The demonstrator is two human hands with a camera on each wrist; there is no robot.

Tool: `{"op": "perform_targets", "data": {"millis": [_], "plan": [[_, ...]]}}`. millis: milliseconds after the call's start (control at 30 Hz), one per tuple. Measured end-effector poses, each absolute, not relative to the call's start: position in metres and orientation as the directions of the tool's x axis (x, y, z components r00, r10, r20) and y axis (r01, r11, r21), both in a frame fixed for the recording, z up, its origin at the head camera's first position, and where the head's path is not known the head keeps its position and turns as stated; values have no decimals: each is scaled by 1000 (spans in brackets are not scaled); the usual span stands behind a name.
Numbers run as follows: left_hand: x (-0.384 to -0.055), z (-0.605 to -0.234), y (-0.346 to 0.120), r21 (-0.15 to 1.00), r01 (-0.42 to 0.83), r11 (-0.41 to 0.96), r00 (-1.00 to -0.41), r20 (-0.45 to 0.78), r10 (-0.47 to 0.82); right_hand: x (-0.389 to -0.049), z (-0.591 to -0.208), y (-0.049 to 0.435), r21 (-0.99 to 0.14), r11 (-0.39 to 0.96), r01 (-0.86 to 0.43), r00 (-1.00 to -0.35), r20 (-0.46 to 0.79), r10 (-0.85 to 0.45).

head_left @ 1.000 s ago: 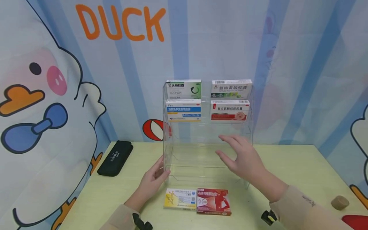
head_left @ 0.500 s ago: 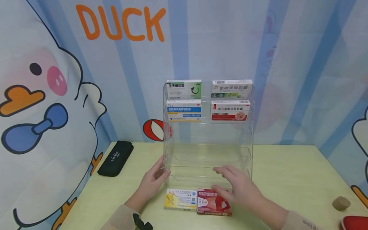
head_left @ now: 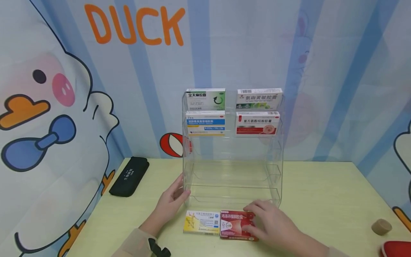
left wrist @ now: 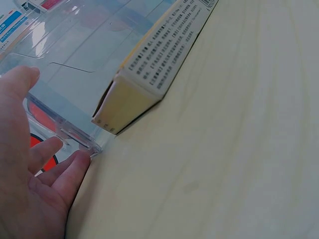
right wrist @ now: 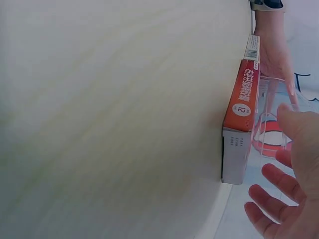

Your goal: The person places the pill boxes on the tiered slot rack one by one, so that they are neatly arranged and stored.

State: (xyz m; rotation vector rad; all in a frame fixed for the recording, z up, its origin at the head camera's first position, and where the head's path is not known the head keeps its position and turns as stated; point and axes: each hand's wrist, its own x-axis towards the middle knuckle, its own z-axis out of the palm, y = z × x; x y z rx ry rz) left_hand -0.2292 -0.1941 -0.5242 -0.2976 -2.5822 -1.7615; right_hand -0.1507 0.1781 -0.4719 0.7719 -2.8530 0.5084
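Observation:
A clear plastic display rack (head_left: 232, 171) stands on the table, with medicine boxes in its upper two tiers. My left hand (head_left: 168, 201) holds its lower left side, the thumb in front and fingers along the outer side. Before the rack lie a yellow-and-white medicine box (head_left: 201, 222) and a red medicine box (head_left: 232, 225), side by side. My right hand (head_left: 273, 223) is over the right end of the red box and hides part of it. In the right wrist view its fingers (right wrist: 279, 179) are spread and look apart from that box.
The upper tier holds a green-and-white box (head_left: 205, 99) and a grey-white box (head_left: 258, 99). Below them sit a blue-striped box (head_left: 205, 123) and a red-striped box (head_left: 257, 123). A black case (head_left: 129, 176) lies left; a brown cylinder (head_left: 381, 227) and red object (head_left: 397, 248) are right.
My right hand has come down from in front of the rack's middle tiers to the red medicine box. My left hand stays at the rack's side, and the boxes have not moved.

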Motion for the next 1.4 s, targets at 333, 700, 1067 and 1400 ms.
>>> {"op": "perform_targets", "data": {"millis": [333,700,1067,1400], "plan": [[-230,-524,-193,922,154,355,-983,106,153,-145,-475,187,-357,819,-449,-890,102,-444],[-230,-526,-193,921,145,361,-984,98,147,-145,-482,190,-346,817,-460,-886,119,-449],[-228,-522,-193,918,146,368,-985,100,142,-144,-481,188,-389,804,-450,-892,165,-420],[-228,-521,-193,918,144,369,-985,97,143,-145,-478,193,-545,693,-472,-878,224,-422]]}}
